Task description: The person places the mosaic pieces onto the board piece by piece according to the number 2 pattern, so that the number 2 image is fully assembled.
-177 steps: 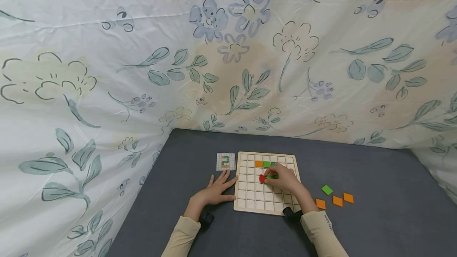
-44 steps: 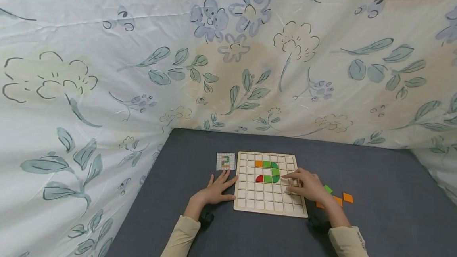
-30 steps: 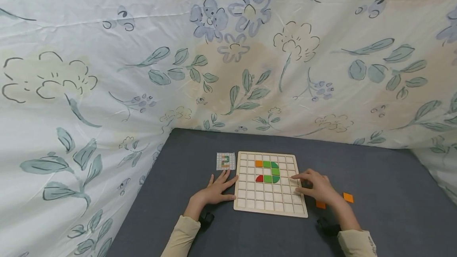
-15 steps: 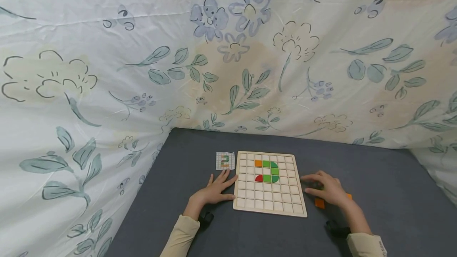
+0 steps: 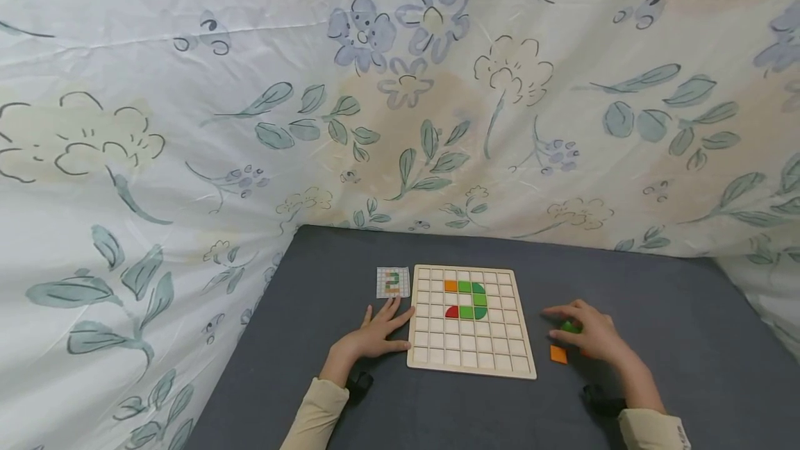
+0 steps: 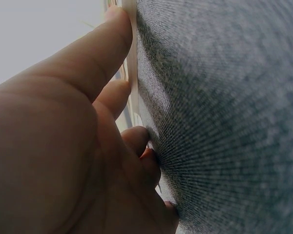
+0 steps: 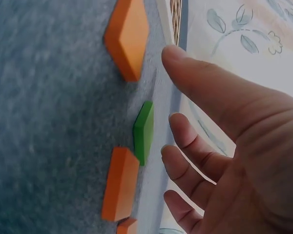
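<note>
Head view, lower right: the right hand (image 5: pixel 594 334), grip spread, seems above a green tile (image 5: pixel 570 327); lower centre, the splayed left hand (image 5: pixel 371 337) touches a board (image 5: pixel 437 340).

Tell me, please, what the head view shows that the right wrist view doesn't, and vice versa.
Only the head view: the left hand, the picture card and the coloured tiles set on the board.
Only the right wrist view: a third loose orange tile.
Both: the right hand, the loose green tile, two other orange tiles, the board, dark table and flowered cloth.
</note>
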`<state>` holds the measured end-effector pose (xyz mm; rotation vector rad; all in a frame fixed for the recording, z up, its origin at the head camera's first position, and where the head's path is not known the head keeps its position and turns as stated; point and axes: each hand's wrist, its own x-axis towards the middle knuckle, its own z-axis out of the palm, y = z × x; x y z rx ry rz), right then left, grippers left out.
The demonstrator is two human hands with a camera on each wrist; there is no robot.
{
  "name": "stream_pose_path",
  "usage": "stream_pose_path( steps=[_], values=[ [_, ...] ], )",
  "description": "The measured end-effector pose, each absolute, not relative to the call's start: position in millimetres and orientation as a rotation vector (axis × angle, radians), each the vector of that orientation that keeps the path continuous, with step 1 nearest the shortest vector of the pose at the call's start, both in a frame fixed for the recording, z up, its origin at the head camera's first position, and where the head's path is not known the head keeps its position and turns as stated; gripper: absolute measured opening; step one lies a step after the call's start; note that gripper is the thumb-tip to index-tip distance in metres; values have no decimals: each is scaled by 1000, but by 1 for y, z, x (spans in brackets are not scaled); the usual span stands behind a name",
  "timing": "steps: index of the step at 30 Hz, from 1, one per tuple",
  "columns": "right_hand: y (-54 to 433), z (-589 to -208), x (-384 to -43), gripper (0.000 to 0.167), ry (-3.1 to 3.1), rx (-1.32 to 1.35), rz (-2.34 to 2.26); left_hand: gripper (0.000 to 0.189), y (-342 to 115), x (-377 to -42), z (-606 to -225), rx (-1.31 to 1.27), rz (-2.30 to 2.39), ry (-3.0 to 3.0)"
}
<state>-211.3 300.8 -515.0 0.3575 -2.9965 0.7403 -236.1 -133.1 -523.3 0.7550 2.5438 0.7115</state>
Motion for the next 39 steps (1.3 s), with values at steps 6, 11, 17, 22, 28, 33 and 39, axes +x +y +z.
stream_pose_path(
  steps=[6,11,17,22,28,33,39],
  values=[
    [306,-515,-209,42,-3029,335,727,70,-133,-235,-520,765,712,2545],
    [314,-515,-211,44,-3051,302,722,70,-133,-234,-520,761,716,2545],
    [323,-515,-209,45,-3060,280,716,71,-133,-237,-526,758,697,2558],
    [326,-515,-208,46,-3069,287,728,72,-133,-237,-526,749,706,2556],
    [329,-515,-207,45,-3081,295,724,71,-133,-237,-526,756,702,2555],
    [330,-515,-207,45,-3089,271,706,71,-133,-236,-526,762,710,2552],
    [333,-516,-208,41,-3091,201,675,71,-133,-236,-524,754,713,2553]
  ],
)
